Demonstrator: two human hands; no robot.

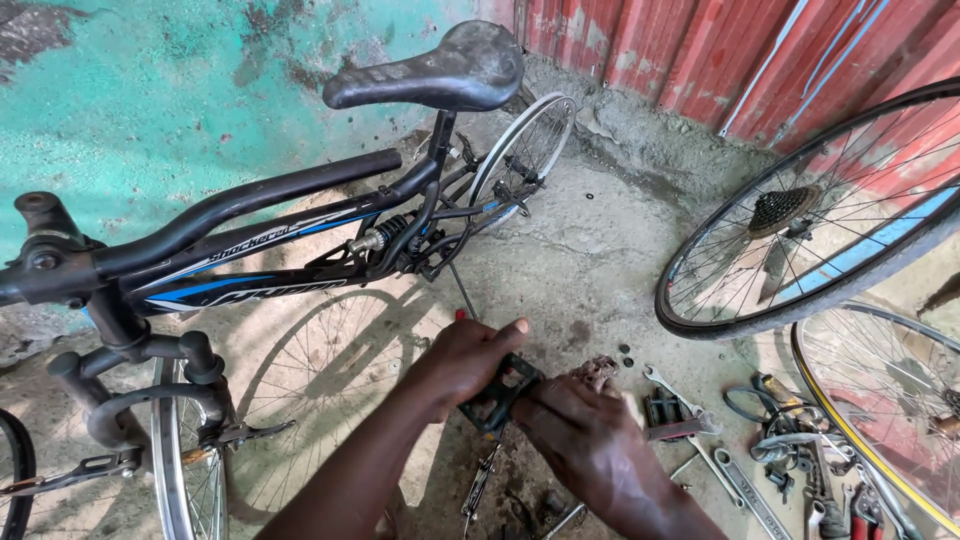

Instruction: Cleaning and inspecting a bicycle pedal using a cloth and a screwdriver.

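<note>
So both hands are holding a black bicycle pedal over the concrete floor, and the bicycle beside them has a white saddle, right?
Not quite: the head view shows the saddle is black, not white. Both the left hand and right hand do hold the black bicycle pedal over the concrete floor.

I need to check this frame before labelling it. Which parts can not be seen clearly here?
- Pedal, head view: mostly covered by the left hand and right hand; its axle end is hidden.
- Right fingertips: tucked behind the pedal, so the grip cannot be judged.
- Front wheel: cut off by the bottom edge.
- Tools on the floor: too small and tangled to tell apart.
- Large wheel: cut off by the right edge.
</note>
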